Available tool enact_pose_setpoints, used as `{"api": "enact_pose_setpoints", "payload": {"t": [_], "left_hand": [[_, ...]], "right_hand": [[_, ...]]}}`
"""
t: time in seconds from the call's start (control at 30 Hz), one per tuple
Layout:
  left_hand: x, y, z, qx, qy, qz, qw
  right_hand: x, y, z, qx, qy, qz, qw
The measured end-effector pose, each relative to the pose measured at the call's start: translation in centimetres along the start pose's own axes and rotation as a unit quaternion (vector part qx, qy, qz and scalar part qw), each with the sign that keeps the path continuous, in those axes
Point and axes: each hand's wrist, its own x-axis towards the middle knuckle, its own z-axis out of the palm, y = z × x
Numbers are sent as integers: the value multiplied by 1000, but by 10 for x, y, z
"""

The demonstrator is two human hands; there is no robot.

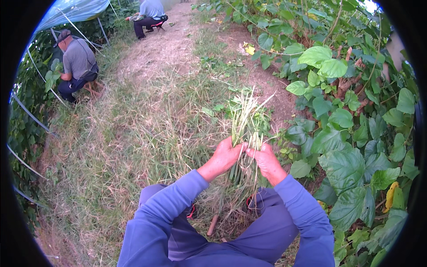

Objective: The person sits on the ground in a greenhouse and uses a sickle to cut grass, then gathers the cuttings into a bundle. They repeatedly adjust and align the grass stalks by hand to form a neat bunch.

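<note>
Both the left hand (222,157) and the right hand (268,162) are closed around a bundle of pale grass stalks (241,116), in front of the knees (153,194). A brown wooden handle (212,225) lies lower, between the legs. Broad-leaved plants (344,167) crowd the right; dry grass (115,138) spreads leftward, where one person (80,61) sits low beside green vines (27,111), another person (151,10) farther off.

Your left hand (222,158) and right hand (267,162) meet on the grass bundle (245,118). Near, between your legs (271,222), lies a tool handle (213,224). Leafy plants (342,164) line the right; far left, one person (79,62) sits low, another person (151,13) farther, beside the path (167,44).
</note>
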Motion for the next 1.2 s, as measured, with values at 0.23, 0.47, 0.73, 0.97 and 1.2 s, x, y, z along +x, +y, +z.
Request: {"api": "enact_pose_setpoints", "payload": {"t": [0.23,0.47,0.73,0.97,1.2], "left_hand": [[-4,15,-3,-7,-6,-15,1000],[7,-4,-11,-2,34,-12,999],[-1,0,-4,14,-31,46,998],[-8,6,-4,100,-83,22,991],[-2,-6,-2,111,-80,81,987]], "right_hand": [[2,0,-7,-17,33,0,999],[11,-1,-29,37,83,-17,996],[4,-8,-18,32,71,-29,997],[2,-3,-10,42,44,-33,998],[6,-2,-16,55,18,-23,998]]}}
